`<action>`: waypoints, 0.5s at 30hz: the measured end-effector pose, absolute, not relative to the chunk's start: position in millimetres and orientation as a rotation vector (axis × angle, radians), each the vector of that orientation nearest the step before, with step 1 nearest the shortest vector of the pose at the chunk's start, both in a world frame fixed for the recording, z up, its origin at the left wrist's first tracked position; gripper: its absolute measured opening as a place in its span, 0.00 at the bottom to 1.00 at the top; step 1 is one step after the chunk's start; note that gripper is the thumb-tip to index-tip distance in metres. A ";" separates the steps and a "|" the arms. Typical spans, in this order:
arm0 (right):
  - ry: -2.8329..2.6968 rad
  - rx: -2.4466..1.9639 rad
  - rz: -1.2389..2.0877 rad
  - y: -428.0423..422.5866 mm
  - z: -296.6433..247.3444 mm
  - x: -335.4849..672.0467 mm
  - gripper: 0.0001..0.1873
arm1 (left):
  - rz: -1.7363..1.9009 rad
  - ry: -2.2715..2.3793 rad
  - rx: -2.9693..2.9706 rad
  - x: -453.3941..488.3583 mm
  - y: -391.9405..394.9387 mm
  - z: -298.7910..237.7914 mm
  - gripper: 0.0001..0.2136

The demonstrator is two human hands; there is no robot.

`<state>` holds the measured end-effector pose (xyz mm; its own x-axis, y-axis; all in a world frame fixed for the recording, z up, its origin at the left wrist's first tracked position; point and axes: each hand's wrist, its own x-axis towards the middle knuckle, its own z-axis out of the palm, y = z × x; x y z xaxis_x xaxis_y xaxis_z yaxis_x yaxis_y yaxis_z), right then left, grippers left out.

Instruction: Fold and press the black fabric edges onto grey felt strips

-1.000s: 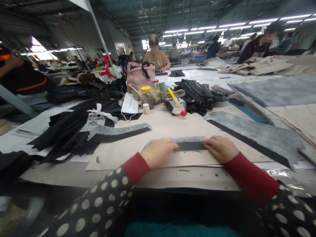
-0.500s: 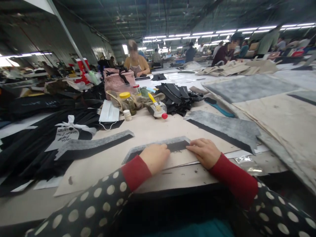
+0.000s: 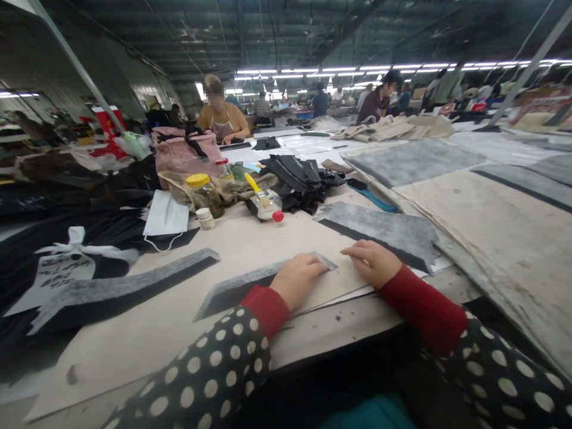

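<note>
The beige-covered surface (image 3: 147,333) carries a broad grey-and-black fabric panel (image 3: 379,229) at two o'clock from the smaller grey-and-black fabric strip (image 3: 241,290). Your left hand (image 3: 300,279) rests palm-down on that strip; I can't tell whether it grips. Your right hand (image 3: 374,262), at three o'clock, is loosely half-open, holding nothing. A yellow-handled brush (image 3: 257,190) lies at twelve o'clock.

The strip (image 3: 241,293) is grey and black, cuffs (image 3: 267,307) red, sleeves (image 3: 196,370) cream-dotted black.
</note>
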<state>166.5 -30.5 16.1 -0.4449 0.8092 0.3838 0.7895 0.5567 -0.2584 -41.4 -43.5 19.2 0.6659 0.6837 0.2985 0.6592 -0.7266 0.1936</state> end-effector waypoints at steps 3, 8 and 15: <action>-2.406 -1.347 0.123 -26.3 14.8 163.6 0.16 | 0.565 1.108 2.796 -42.9 -44.6 15.3 0.11; -2.413 -1.321 0.273 -26.8 9.7 147.0 0.16 | 0.537 1.125 2.796 -41.5 -45.5 14.8 0.12; -2.106 -1.577 1.013 -8.8 22.3 145.8 0.13 | 0.505 1.137 2.788 -41.4 -46.6 15.4 0.13</action>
